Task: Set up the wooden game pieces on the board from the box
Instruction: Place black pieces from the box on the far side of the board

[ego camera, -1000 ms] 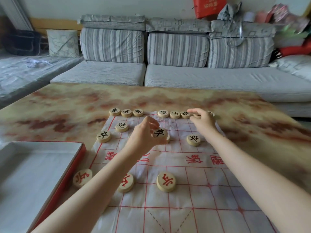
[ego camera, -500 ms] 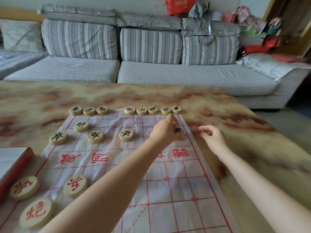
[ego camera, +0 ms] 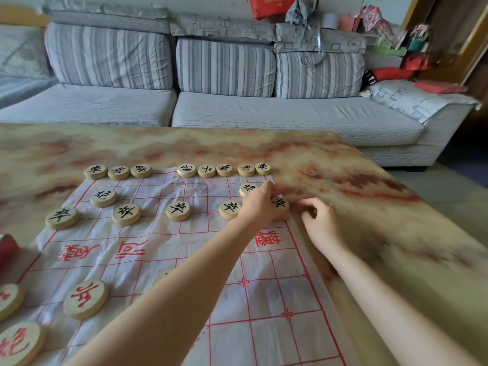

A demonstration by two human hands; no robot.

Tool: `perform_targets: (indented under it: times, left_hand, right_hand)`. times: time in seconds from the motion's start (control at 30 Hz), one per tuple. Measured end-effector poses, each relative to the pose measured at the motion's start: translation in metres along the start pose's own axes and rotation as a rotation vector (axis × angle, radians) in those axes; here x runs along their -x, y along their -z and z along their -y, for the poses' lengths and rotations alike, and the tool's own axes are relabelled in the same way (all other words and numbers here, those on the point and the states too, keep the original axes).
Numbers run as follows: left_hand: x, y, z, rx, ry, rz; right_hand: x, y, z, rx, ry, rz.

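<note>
Grey striped sofa (ego camera: 211, 107) behind marbled table (ego camera: 343, 165); red bag (ego camera: 272, 5) above.

A single wide-angle camera on the person's head faces forward and tilts down across the surface (ego camera: 343, 165) toward a grey sofa (ego camera: 264, 112) beyond its far edge. It sits close. Both bare forearms enter from the bottom edge, and the near part of the board (ego camera: 264, 299) fills the lower frame, its closest pieces looming large. The left hand (ego camera: 260, 204), pinching a black-marked piece (ego camera: 280, 202) at the board's right edge, lies near the frame's centre, with the right hand (ego camera: 320, 223) just beside it. Straight lines bow toward the frame's edges.
</note>
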State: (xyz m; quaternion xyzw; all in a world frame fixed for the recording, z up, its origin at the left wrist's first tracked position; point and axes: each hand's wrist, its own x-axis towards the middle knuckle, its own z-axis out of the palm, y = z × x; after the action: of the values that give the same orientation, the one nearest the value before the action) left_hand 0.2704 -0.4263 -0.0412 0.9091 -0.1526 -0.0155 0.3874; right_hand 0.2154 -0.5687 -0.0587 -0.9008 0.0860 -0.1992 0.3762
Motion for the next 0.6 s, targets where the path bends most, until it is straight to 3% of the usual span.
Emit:
perform_targets:
  times: [0.3, 0.4, 0.6]
  left_hand:
    - [0.038, 0.060, 0.010, 0.031, -0.111, -0.093]
    - [0.065, 0.106, 0.034, 0.066, -0.070, -0.136]
    - [0.138, 0.194, 0.095, 0.046, 0.055, -0.227]
  right_hand:
    - [0.003, 0.007, 0.009, -0.115, -0.046, 0.022]
    - [0.013, 0.010, 0.028, -0.171, -0.037, 0.004]
    - [0.039, -0.012, 0.110, -0.303, 0.020, 0.205]
